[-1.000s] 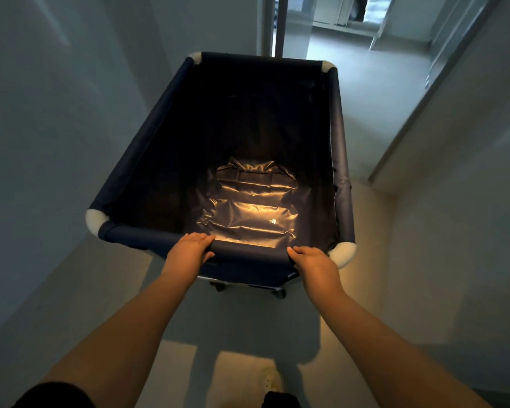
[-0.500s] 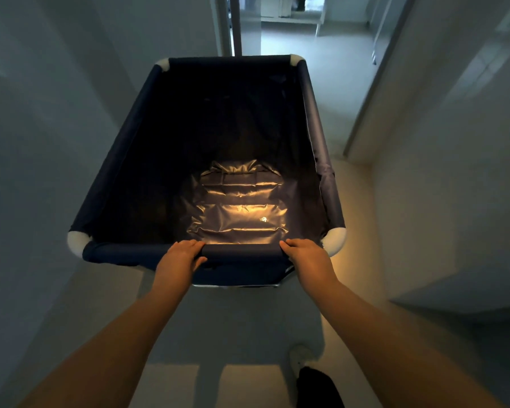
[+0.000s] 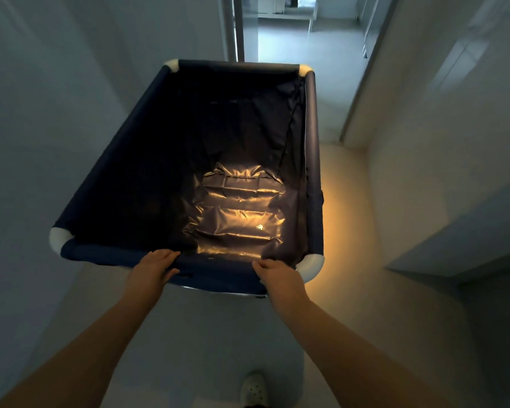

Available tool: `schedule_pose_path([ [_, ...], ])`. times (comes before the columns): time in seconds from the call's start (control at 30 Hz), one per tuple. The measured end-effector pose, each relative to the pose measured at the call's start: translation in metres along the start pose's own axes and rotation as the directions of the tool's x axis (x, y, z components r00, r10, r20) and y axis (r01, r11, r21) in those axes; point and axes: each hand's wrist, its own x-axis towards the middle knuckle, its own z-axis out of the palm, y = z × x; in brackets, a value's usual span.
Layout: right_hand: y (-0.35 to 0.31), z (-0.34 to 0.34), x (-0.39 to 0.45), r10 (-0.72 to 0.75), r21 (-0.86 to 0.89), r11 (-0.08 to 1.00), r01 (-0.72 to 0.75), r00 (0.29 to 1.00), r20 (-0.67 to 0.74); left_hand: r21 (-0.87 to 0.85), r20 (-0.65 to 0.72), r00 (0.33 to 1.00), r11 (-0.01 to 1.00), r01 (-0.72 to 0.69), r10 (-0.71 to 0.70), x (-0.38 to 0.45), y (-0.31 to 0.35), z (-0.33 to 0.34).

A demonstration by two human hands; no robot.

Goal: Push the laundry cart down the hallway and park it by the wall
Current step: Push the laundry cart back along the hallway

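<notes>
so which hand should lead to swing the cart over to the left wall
Right hand: it sits near the laundry cart's right corner, so pushing there turns the front left. Left hand sits mid-rail.

A dim, narrow indoor hallway, seemingly in a home or lodging. Plain pale walls point(image 3: 42, 142) close in on either side of the hands' grip on a navy fabric laundry cart point(image 3: 165, 160), with smooth light flooring point(image 3: 345, 184) underfoot. Beyond the cart, an open doorway point(image 3: 280, 33) leads into a brighter room.
</notes>
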Motion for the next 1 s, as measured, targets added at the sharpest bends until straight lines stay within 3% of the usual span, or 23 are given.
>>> schedule_pose_path([
  [0.2, 0.001, 0.024, -0.076, -0.05, -0.018, 0.999, 0.051, 0.998, 0.041, 0.017, -0.026, 0.999, 1.0, 0.025, -0.024, -0.087, 0.026, 0.022],
  [0.5, 0.089, 0.041, -0.217, -0.093, 0.011, 0.996, 0.093, 0.995, -0.038, 0.082, -0.089, 0.996, 0.997, 0.009, -0.001, -0.215, 0.159, 0.064],
  [0.7, 0.165, 0.035, -0.302, -0.141, -0.034, 0.99, 0.14, 0.989, -0.035, 0.132, -0.035, 0.983, 0.975, -0.176, 0.182, -0.264, 0.239, 0.092],
  [0.87, 0.211, 0.035, -0.348, -0.129, -0.001, 0.992, 0.129, 0.99, -0.054, 0.232, -0.079, 0.896, 0.882, -0.409, 0.437, -0.283, 0.283, 0.121],
  [1.0, 0.239, 0.031, -0.364, -0.131, 0.014, 0.991, 0.132, 0.99, -0.06, 0.242, -0.08, 0.846, 0.833, -0.497, 0.528, -0.288, 0.303, 0.139],
])
